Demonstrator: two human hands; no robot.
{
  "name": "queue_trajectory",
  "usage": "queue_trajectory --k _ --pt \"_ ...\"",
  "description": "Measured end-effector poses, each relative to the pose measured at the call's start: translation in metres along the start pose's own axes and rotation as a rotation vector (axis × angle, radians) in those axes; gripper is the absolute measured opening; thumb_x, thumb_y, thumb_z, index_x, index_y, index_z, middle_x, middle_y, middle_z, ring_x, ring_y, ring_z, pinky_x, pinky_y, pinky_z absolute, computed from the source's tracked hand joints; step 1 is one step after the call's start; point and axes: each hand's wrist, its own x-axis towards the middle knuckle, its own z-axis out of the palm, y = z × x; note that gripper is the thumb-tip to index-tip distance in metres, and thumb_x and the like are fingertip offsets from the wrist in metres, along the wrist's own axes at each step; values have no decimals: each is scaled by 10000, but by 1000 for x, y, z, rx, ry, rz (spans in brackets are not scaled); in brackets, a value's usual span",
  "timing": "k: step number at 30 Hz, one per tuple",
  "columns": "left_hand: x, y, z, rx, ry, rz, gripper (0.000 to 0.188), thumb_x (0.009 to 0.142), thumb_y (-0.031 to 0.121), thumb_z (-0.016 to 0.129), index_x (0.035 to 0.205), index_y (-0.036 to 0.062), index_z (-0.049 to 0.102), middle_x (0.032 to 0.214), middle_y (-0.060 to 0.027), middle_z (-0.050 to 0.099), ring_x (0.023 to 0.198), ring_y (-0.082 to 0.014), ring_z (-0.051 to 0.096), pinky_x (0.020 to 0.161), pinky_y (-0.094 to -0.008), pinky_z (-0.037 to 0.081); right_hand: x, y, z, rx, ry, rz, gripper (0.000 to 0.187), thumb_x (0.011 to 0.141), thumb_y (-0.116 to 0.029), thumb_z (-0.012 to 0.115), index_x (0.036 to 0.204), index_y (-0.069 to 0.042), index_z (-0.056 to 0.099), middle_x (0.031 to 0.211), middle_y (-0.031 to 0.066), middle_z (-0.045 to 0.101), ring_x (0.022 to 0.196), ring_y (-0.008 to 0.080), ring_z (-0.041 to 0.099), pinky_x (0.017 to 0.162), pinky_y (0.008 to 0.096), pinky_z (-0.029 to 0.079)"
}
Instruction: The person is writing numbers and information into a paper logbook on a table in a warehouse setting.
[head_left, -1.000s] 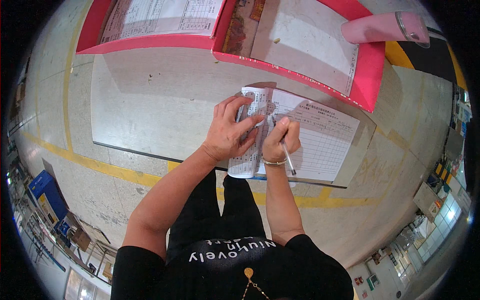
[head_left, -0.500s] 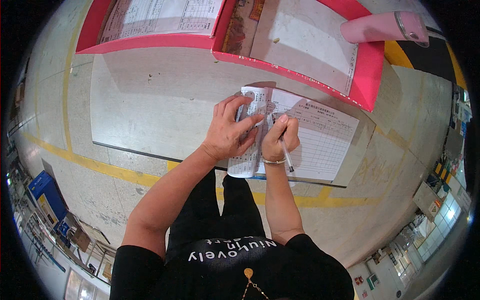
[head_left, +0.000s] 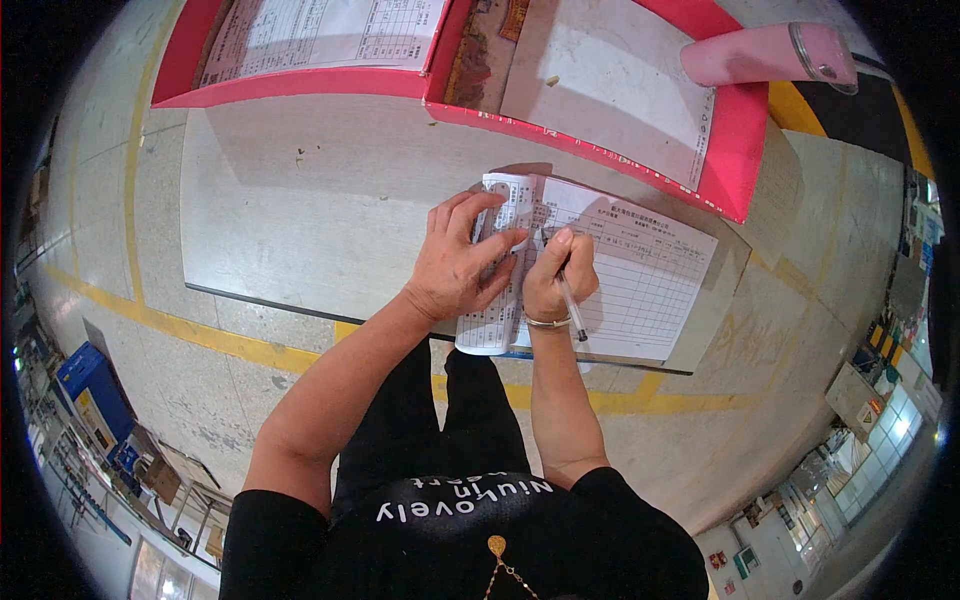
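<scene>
A form pad (head_left: 640, 290) with a printed table lies on the grey table, its left pages folded over into a curl. My left hand (head_left: 463, 255) rests on that folded part with its fingers spread, pressing it down. Over the left columns of the form, my right hand (head_left: 562, 277) is closed around a pen (head_left: 574, 312) with a clear barrel. The pen slants, its back end toward me; its tip is mostly hidden by my fingers near the sheet. A bracelet circles my right wrist.
Two red trays (head_left: 600, 150) holding printed papers stand along the table's far side. A pink bottle (head_left: 745, 55) lies across the right tray's corner. The table's (head_left: 290, 210) near edge runs just before my legs. A blue case (head_left: 95, 390) is on the floor at left.
My right hand and the pen have shifted very slightly over the form. My left hand stays in place on the folded pages.
</scene>
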Motion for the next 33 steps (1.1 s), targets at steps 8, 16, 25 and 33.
queue_trajectory --k 8,16,25,33 --pt "0 1 -1 4 -5 -8 467 670 86 748 1113 203 660 1299 -153 450 1234 -368 401 1004 -476 360 0 1 0 -44 13 -49 312 990 -173 515 710 -56 442 528 74 482 422 143 468 409 301 360" --pt "0 1 -1 7 -3 -6 467 665 89 748 1112 193 662 1301 -150 453 1230 -365 406 1006 -474 359 0 -1 0 -19 13 -42 308 985 -166 514 708 -52 441 540 93 494 421 178 473 417 314 370" --pt "0 0 -1 0 0 -4 465 662 92 749 1108 192 666 1294 -150 467 1222 -363 414 1008 -474 358 0 -5 -2 -24 11 -4 277 952 -141 537 697 -45 486 537 124 511 441 272 527 430 374 393" --pt "-1 1 -1 28 -2 5 437 688 129 742 1108 188 640 1284 -141 468 1222 -371 423 986 -486 372 -1 1 -5 95 42 80 302 979 -171 521 707 -50 470 535 63 488 449 149 474 427 305 363"
